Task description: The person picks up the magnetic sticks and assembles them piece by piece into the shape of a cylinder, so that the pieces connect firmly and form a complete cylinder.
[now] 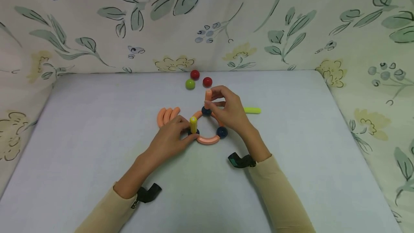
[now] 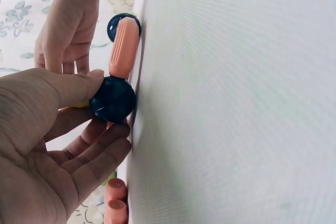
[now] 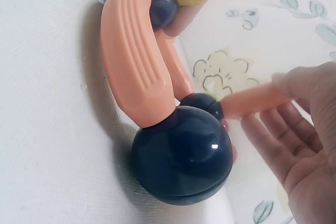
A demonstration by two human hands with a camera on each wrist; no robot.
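Three dark blue balls and curved orange pieces form a ring on the white table. My left hand grips the ring's left ball between thumb and fingers, and a yellow rod stands upright on that ball. At the back of the ring, my right hand pinches an orange piece that points up from the rear ball. In the right wrist view this piece meets the ball at its lower end. The ring's right ball is untouched.
Several curved orange pieces lie side by side left of the ring. Behind it are two red balls, one here, and a green ball. A lime-green rod lies partly hidden by the right hand. Floral fabric borders the table.
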